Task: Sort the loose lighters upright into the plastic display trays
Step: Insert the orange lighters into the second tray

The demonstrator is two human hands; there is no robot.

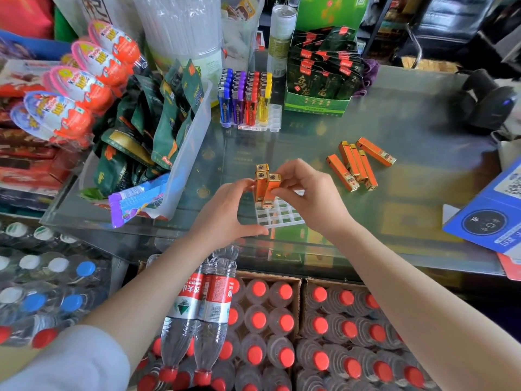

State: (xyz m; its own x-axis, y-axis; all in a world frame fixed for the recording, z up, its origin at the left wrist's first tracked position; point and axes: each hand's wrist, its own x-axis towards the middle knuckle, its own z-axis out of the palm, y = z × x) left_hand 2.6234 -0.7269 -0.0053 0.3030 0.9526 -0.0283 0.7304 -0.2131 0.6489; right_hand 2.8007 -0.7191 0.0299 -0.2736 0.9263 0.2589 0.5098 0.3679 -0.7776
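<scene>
- The glass-topped shop surface (380, 142) carries a white gridded plastic display tray (277, 214) near its front edge, with five loose orange-and-gold rectangular lighters (359, 163) lying flat well to the right
- At the back stands a clear tray of upright blue, purple, red and yellow lighters (245, 100), between a clear plastic bin of dark green snack packets (194, 131) and a green cardboard box of tea sachets (318, 104)
- Below the surface sit cartons of red-capped water bottles (270, 328)
- The hands hide much of the white tray
- The left hand (225, 213) touches the upright orange lighters (260, 183) with its fingers; its thumb is spread wide
- The right hand (307, 193) pinches one orange lighter (271, 190) with curled fingers, tilted over the tray
</scene>
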